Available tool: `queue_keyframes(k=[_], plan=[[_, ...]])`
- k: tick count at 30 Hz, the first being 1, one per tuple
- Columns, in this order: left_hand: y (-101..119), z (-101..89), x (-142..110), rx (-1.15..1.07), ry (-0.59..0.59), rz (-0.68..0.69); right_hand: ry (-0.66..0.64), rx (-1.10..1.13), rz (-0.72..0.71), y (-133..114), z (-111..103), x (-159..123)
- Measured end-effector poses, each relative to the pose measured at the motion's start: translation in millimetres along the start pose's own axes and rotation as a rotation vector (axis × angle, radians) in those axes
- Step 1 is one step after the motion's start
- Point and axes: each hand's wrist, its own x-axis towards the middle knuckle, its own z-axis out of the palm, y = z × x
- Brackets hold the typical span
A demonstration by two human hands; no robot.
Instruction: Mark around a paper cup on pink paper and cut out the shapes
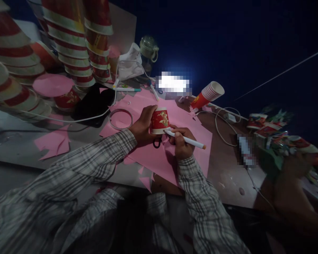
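Both hands work close together over a sheet of pink paper (175,155) spread on the table (228,169). The left hand (143,127) is wrapped around a small red paper cup (160,120) with a gold pattern, holding it upside down on the pink paper, fingers closed on its far side and thumb toward the person. The right hand (181,143) is closed on a white pen (187,139), its tip touching the base of the cup where it meets the paper, its orange end pointing out to the right. Both sleeves are plaid. Just below the cup a dark scissor handle (157,143) shows on the paper.

Pink scraps (53,143) lie to the left on the table, well apart from the hands. A clear ring (120,119) rests just left of the left hand, with a white cable (76,119) running off from it. Beyond the cup, a green-capped marker (128,89) lies near a white bag (129,63) and a pale green jug (148,47). A stack of red cups (208,94) lies on its side to the right. Tall stacks of red and white cups (69,42) fill the far left. At the right edge, another person's hand (283,183), dim and blurred, is among more decorated cups (257,121).
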Motion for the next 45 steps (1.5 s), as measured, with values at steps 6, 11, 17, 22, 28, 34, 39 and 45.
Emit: queue_keyframes(k=[6,11,17,22,28,34,39,45], plan=[[2,-0.8,1,-0.013,-0.005,-0.022,0.081,0.056,0.005,-4,0,4],[0,-0.1,1,0.0,0.0,0.013,0.066,0.091,0.037,-9,0,6],[-2,0.4,0,0.02,0.006,0.031,-0.022,0.098,0.044,-8,-1,4],[-1,-0.3,0,0.017,-0.013,0.013,0.015,0.096,0.051,-11,-4,8],[0,-0.1,1,-0.011,0.001,0.046,0.091,0.249,0.125,-14,-6,15],[-1,0.7,0,-0.007,0.005,0.055,0.056,0.22,0.126,-16,-1,11],[-1,-0.5,0,0.007,-0.022,0.022,0.075,0.193,0.113,-17,1,10],[1,-2.5,0,0.027,-0.011,0.042,0.087,0.196,0.13,-15,-1,12]])
